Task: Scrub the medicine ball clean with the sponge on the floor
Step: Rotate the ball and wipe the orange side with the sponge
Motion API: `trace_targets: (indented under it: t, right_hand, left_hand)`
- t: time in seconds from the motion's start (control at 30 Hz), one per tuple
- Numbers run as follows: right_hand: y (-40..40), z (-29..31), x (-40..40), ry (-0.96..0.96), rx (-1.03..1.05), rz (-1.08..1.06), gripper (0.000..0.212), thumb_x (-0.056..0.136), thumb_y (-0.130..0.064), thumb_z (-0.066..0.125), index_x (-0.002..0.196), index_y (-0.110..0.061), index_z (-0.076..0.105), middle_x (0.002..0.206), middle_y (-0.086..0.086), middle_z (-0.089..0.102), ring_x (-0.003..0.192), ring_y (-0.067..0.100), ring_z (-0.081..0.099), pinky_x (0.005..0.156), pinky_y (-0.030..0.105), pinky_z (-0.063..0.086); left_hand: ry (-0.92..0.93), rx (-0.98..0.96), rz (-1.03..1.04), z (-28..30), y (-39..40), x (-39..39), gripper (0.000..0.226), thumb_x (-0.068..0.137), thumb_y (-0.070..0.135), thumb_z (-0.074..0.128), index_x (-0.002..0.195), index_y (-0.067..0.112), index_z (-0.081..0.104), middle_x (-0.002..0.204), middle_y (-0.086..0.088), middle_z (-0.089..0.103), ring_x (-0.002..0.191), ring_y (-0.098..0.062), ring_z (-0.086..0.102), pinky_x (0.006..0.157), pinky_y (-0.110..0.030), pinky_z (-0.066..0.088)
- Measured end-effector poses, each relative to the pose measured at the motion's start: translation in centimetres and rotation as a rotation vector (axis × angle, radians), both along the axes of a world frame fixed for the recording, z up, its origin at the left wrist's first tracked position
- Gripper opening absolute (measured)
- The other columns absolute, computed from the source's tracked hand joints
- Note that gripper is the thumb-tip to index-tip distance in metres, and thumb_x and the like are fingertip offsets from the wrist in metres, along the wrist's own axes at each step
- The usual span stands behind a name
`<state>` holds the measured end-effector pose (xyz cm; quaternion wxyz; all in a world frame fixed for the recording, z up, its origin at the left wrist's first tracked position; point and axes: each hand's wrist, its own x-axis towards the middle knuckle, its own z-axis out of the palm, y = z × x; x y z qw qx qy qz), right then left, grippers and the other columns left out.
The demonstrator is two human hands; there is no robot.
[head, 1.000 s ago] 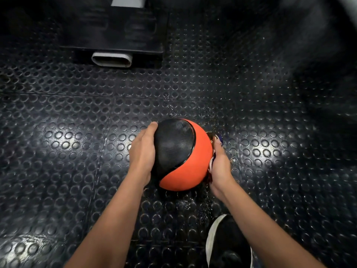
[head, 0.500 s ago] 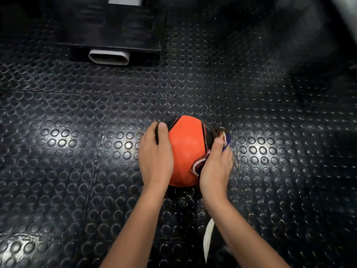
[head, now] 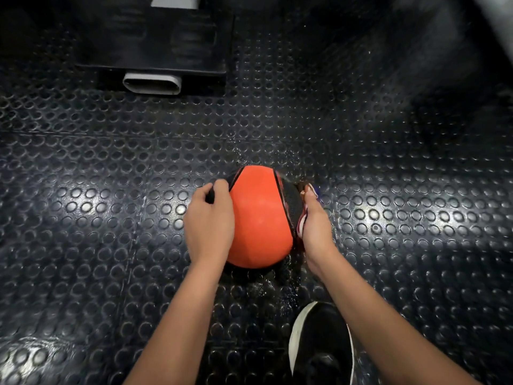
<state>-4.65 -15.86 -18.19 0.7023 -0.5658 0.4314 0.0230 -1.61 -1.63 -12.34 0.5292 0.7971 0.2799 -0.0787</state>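
Note:
An orange and black medicine ball [head: 259,215] rests on the black studded rubber floor [head: 111,218], its orange panel turned up. My left hand [head: 208,226] lies flat against the ball's left side and grips it. My right hand [head: 315,226] presses a sponge [head: 304,215] against the ball's right black panel; only the sponge's white, red and blue edges show past my fingers. Wet specks glisten on the floor around the ball.
A black box-like piece of equipment [head: 155,43] with a pale oval opening [head: 152,84] stands on the floor at the back left. My black shoe with a white sole [head: 322,345] is planted just below the ball, to the right.
The ball has been rolled so that the orange panel now faces up instead of the black one. My right hand with the sponge has slid back down along the ball's right side.

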Motion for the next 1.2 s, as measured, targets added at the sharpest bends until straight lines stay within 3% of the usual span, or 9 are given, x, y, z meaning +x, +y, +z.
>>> trace_targets:
  t: [0.17, 0.27, 0.53, 0.67, 0.77, 0.9, 1.0, 1.07, 1.2]
  right_hand:
    - [2.9, 3.7, -3.0, -0.157, -0.327, 0.089, 0.047, 0.094, -0.068, 0.038, 0.125, -0.045, 0.064, 0.125, -0.005, 0.068, 0.120, 0.021, 0.061, 0.114, 0.051, 0.042]
    - [3.6, 3.6, -3.9, -0.377, -0.549, 0.317, 0.040, 0.107, -0.053, 0.033, 0.140, -0.051, 0.054, 0.146, -0.014, 0.058, 0.141, 0.006, 0.047, 0.123, 0.030, 0.031]
    - [0.4, -0.8, 0.2, 0.008, 0.214, 0.047, 0.052, 0.102, -0.055, 0.051, 0.127, -0.016, 0.072, 0.119, 0.007, 0.077, 0.118, 0.026, 0.069, 0.110, 0.044, 0.051]
    - [2.0, 1.5, -1.4, -0.128, -0.211, 0.118, 0.044, 0.099, -0.062, 0.047, 0.121, -0.032, 0.072, 0.113, -0.012, 0.071, 0.110, 0.010, 0.063, 0.104, 0.035, 0.044]
    - [3.6, 2.9, -3.1, -0.395, -0.531, 0.334, 0.048, 0.108, -0.053, 0.034, 0.146, -0.034, 0.057, 0.140, -0.013, 0.060, 0.132, 0.009, 0.051, 0.113, 0.032, 0.034]
    - [1.9, -0.3, -1.5, -0.244, -0.208, 0.088, 0.049, 0.106, -0.056, 0.044, 0.132, -0.020, 0.066, 0.100, -0.007, 0.068, 0.089, 0.006, 0.064, 0.084, 0.037, 0.051]
    - [-0.2, -0.9, -0.2, -0.076, 0.040, 0.069, 0.049, 0.104, -0.055, 0.047, 0.128, -0.020, 0.071, 0.116, 0.002, 0.078, 0.112, 0.018, 0.071, 0.101, 0.036, 0.055]
    - [-0.5, -0.5, 0.5, -0.041, 0.141, 0.074, 0.043, 0.109, -0.045, 0.045, 0.125, -0.016, 0.072, 0.116, 0.008, 0.078, 0.115, 0.026, 0.071, 0.099, 0.033, 0.056]
    - [1.8, 2.4, 0.0, -0.197, -0.210, 0.088, 0.036, 0.105, -0.054, 0.043, 0.121, -0.037, 0.070, 0.114, -0.012, 0.071, 0.112, 0.013, 0.064, 0.104, 0.036, 0.047]
  left_hand:
    - [0.078, 0.134, 0.162, 0.6, -1.4, 1.0, 0.043, 0.104, 0.052, 0.038, 0.104, 0.021, 0.068, 0.105, 0.001, 0.065, 0.098, -0.026, 0.054, 0.085, -0.039, 0.039]
    - [0.067, 0.127, 0.166, 0.0, -0.2, 0.5, 0.038, 0.108, 0.042, 0.038, 0.101, 0.020, 0.068, 0.095, 0.002, 0.061, 0.097, -0.027, 0.052, 0.083, -0.037, 0.033]
    - [0.027, 0.129, 0.151, 0.2, -0.2, -0.5, 0.037, 0.110, 0.039, 0.036, 0.093, 0.022, 0.064, 0.086, 0.008, 0.059, 0.078, -0.012, 0.051, 0.074, -0.035, 0.032]
    - [0.039, 0.147, 0.119, 0.2, 0.2, 0.1, 0.042, 0.108, 0.038, 0.036, 0.088, 0.016, 0.065, 0.085, 0.004, 0.062, 0.084, -0.023, 0.055, 0.073, -0.036, 0.033]
    - [0.056, 0.139, 0.095, 0.2, 0.5, 0.4, 0.041, 0.108, 0.036, 0.037, 0.084, 0.015, 0.062, 0.080, 0.007, 0.058, 0.073, -0.008, 0.049, 0.065, -0.035, 0.033]
    - [0.030, 0.184, 0.080, 0.2, -0.1, 0.2, 0.042, 0.106, 0.041, 0.036, 0.095, 0.019, 0.070, 0.100, -0.001, 0.070, 0.092, -0.023, 0.062, 0.082, -0.040, 0.041]
    - [0.025, 0.238, 0.048, 0.4, -1.0, 0.6, 0.045, 0.106, 0.042, 0.037, 0.115, 0.018, 0.074, 0.121, -0.005, 0.070, 0.105, -0.029, 0.059, 0.084, -0.038, 0.038]
    - [0.046, 0.234, 0.030, 0.8, -1.1, 1.2, 0.043, 0.106, 0.042, 0.038, 0.112, 0.018, 0.073, 0.111, -0.003, 0.068, 0.097, -0.025, 0.053, 0.081, -0.035, 0.034]
    - [0.089, 0.224, 0.002, 1.2, -0.6, 2.2, 0.037, 0.106, 0.039, 0.038, 0.097, 0.018, 0.068, 0.091, 0.000, 0.062, 0.092, -0.026, 0.051, 0.079, -0.036, 0.034]
